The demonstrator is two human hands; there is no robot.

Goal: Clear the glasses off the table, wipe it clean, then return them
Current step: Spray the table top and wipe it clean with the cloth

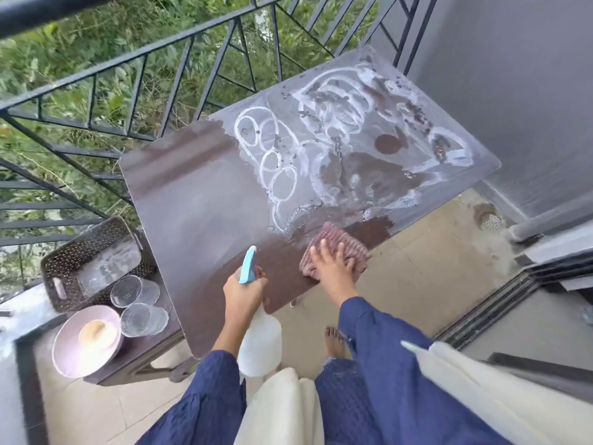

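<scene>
- Cloth point(333, 252) under the flat right hand point(332, 268) at the worktop's point(192, 203) near edge; sweep farward through the white residue point(321, 139)
- left hand's point(244, 292) grip closed on the spray bottle point(258, 335); keep it clear

Counts: 1 table point(199, 200), 2 glasses point(134, 290) both off it on 1 low stand point(141, 351) to the left, plus 1 basket point(93, 261) and 1 bowl point(86, 342) on that same stand. 2 hands in view: left hand point(244, 293) with 1 spray bottle point(256, 335), right hand point(333, 268) on 1 cloth point(337, 248). Also 1 bare foot point(335, 342), 1 floor drain point(489, 220), 1 railing point(179, 75), and about 5 clear white ring marks on the tabletop; the rest are too smeared to count.
</scene>
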